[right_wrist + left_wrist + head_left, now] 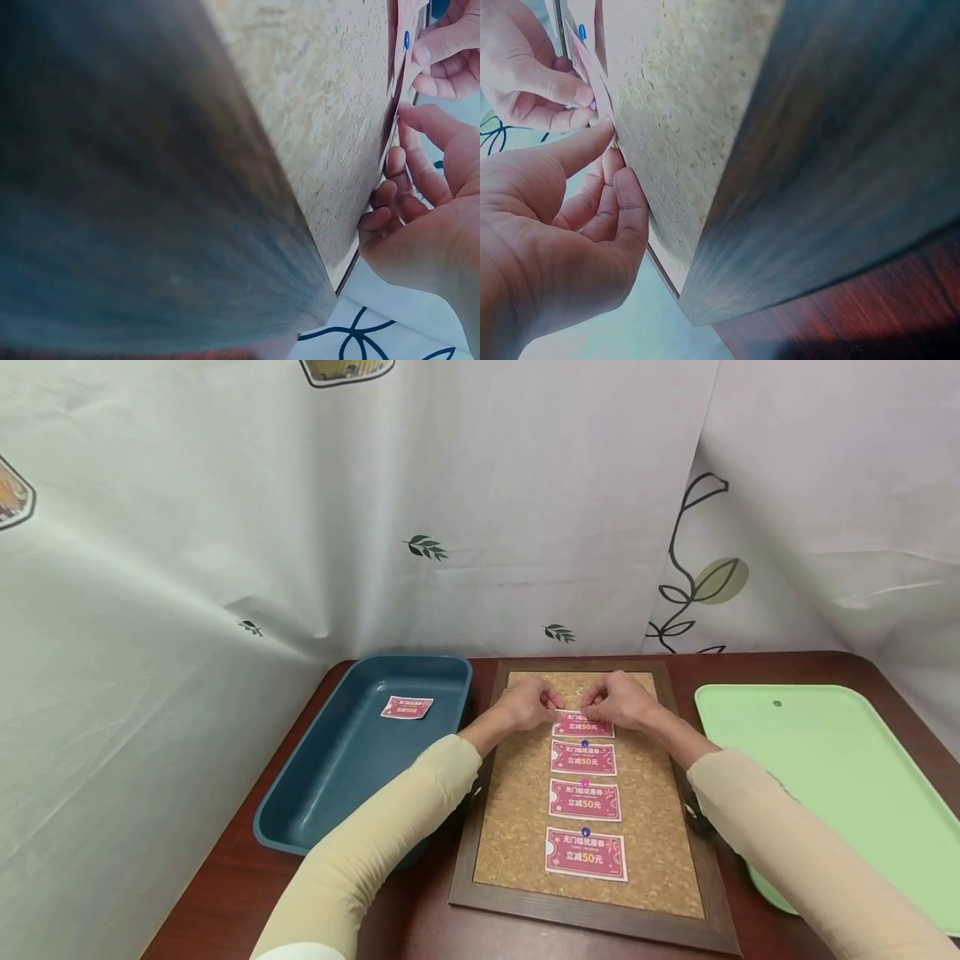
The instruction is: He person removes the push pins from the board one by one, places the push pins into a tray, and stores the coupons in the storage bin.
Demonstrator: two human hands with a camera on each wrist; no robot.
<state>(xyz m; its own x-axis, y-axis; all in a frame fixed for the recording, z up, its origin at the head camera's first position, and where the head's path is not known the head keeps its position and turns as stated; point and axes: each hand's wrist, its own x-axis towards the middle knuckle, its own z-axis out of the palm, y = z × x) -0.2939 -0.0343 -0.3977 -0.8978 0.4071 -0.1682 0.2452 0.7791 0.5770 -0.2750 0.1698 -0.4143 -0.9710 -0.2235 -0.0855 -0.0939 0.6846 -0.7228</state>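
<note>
Both hands meet at the topmost pink coupon [579, 727] on a framed cork board [517, 827]. My left hand [528, 703] pinches the coupon's upper left corner, thumb on its face. At the upper edge, right of the left fingertips, my right hand [628, 703] pinches a small purple push pin [592, 106] between thumb and forefinger; fingers mostly hide the pin. Below, in a column, hang a second coupon [573, 763] under a blue pin [585, 743], a third [573, 806] under a pink pin [585, 782], and a bottom one [573, 864] under another blue pin [586, 832].
A deep blue tray [300, 802] stands left of the board, with one loose coupon [407, 707] inside. To the right lies a light green tray [825, 760], partly behind the right forearm. Everything stands on a dark red table [225, 893] before a printed cloth backdrop.
</note>
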